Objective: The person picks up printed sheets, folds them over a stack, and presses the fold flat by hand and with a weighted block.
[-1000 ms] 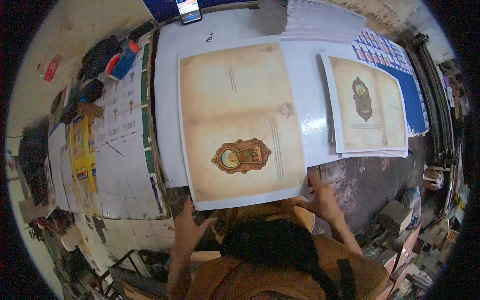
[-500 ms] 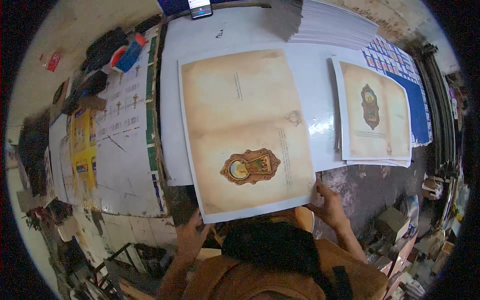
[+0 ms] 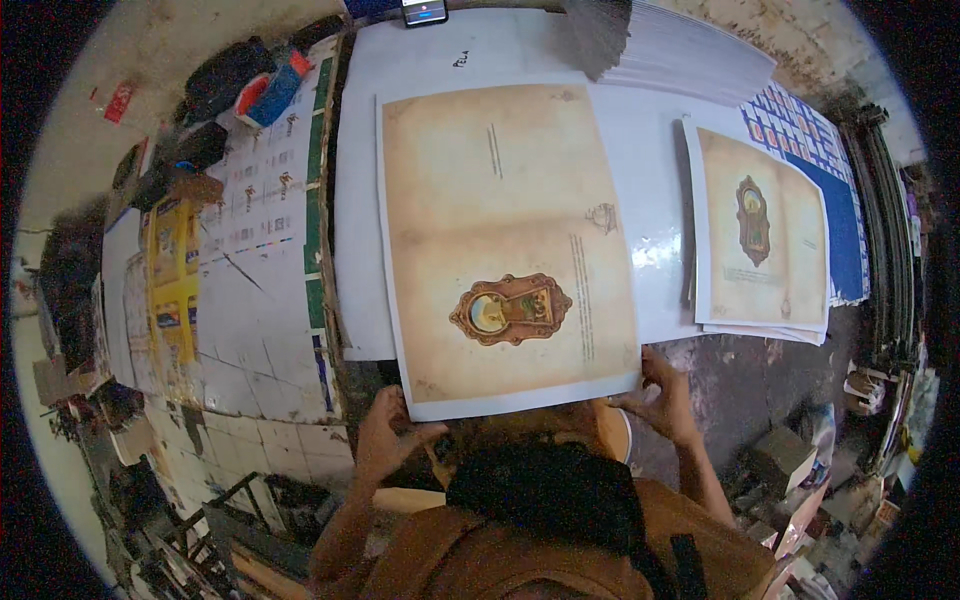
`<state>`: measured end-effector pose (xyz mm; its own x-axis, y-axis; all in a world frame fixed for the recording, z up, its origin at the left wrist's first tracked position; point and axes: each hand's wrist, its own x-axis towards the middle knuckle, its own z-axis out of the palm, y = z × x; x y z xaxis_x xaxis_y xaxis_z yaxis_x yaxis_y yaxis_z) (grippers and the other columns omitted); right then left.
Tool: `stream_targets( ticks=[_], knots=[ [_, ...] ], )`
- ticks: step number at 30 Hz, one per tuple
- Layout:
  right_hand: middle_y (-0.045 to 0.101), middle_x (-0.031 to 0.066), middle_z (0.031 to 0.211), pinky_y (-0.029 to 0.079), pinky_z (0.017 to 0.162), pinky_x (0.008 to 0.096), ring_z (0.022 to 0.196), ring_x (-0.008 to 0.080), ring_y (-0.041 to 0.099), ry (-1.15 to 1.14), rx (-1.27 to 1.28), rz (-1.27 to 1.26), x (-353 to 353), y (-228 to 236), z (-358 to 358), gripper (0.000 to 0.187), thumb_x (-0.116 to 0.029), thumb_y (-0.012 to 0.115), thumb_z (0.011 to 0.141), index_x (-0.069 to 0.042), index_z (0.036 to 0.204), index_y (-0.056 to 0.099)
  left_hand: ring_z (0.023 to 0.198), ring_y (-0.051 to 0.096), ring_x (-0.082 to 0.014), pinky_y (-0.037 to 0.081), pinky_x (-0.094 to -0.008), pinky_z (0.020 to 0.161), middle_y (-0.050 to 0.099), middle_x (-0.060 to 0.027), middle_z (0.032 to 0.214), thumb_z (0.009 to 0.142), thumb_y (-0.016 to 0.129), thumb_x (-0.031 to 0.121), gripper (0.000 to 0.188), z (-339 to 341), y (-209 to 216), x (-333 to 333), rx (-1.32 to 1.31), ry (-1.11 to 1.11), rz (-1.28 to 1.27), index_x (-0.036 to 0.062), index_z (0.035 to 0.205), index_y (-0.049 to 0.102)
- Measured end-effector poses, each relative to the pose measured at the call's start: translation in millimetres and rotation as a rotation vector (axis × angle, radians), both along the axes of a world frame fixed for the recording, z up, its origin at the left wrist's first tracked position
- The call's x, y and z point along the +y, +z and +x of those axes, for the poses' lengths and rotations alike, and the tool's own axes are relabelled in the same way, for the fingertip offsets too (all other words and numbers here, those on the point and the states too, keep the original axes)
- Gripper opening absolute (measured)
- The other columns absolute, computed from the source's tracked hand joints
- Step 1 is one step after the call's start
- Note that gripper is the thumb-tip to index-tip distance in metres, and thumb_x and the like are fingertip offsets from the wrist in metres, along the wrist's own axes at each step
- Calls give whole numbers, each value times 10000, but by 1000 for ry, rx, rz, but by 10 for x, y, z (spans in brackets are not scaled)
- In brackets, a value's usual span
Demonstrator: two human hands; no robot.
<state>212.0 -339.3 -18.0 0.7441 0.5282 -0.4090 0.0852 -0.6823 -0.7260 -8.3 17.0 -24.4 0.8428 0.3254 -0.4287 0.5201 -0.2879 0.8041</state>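
A large printed sheet (image 3: 510, 230), parchment-coloured with an ornate keyhole picture and white margins, lies on the white tabletop and overhangs its near edge. My left hand (image 3: 385, 435) is at its near-left corner, fingers by the side edge and thumb stretched along the near edge. At the near-right corner, my right hand (image 3: 665, 400) has its fingers by the side edge and its thumb at the near edge. Both hands look spread around the corners rather than pinching the paper. Whether more sheets lie beneath cannot be seen.
Right of it, a smaller pile of similar prints (image 3: 760, 235) rests partly on a blue printed sheet (image 3: 845, 230). A thick white paper stack (image 3: 700, 55) stands at the back, near a phone (image 3: 425, 12). A tape roll (image 3: 270, 95) sits on the left table (image 3: 240, 340).
My hands have shifted from holding the sheet's near corners to spreading around them. In the picture the sheet sits slightly higher and further right, and the whole view has shifted a little.
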Motion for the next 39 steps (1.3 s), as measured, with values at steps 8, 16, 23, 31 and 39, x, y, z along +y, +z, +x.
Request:
stream_targets(
  ticks=[8, 16, 23, 31, 39],
  knots=[
    [500, 169, 1343, 380, 1051, 361, 1213, 249, 501, -409, 60, 270, 251, -181, -156, 644, -116, 722, 829, 36, 1361, 392, 1024, 595, -192, 516, -335, 778, 570, -147, 1180, 981, 504, 442, 687, -24, -492, -356, 130, 359, -239, -34, 1424, 280],
    [676, 150, 1104, 519, 854, 375, 987, 258, 654, -139, 132, -84, 239, 453, 22, 754, -122, 824, 716, -30, 1358, 438, 1017, 649, -294, 526, -392, 826, 617, -228, 1150, 894, 677, 294, 727, 177, 314, -235, 99, 46, 182, -27, 1426, 299],
    [698, 160, 967, 544, 739, 365, 866, 293, 692, -10, -306, -156, 14, 93, -93, 496, -105, 824, 687, -32, 1127, 607, 992, 660, -326, 526, -427, 842, 661, -189, 1105, 797, 753, 239, 643, -76, 39, -197, 190, -54, 401, 43, 1343, 476],
    [681, 115, 1016, 534, 788, 360, 929, 244, 671, -103, -127, -112, 36, 133, 14, 449, -97, 814, 706, -32, 1093, 597, 1025, 644, -309, 517, -418, 848, 634, -215, 1155, 856, 704, 278, 621, 85, 141, -123, 14, -73, 251, -8, 1341, 443],
    [604, 67, 1098, 495, 748, 299, 919, 176, 600, -441, 474, 194, -55, -434, -115, 514, -436, 453, 999, -71, 1359, 423, 1207, 508, -293, 372, -406, 1039, 513, -191, 1328, 1014, 407, 440, 588, 44, -624, -56, -8, 456, -578, -7, 1395, 378]
  ],
)
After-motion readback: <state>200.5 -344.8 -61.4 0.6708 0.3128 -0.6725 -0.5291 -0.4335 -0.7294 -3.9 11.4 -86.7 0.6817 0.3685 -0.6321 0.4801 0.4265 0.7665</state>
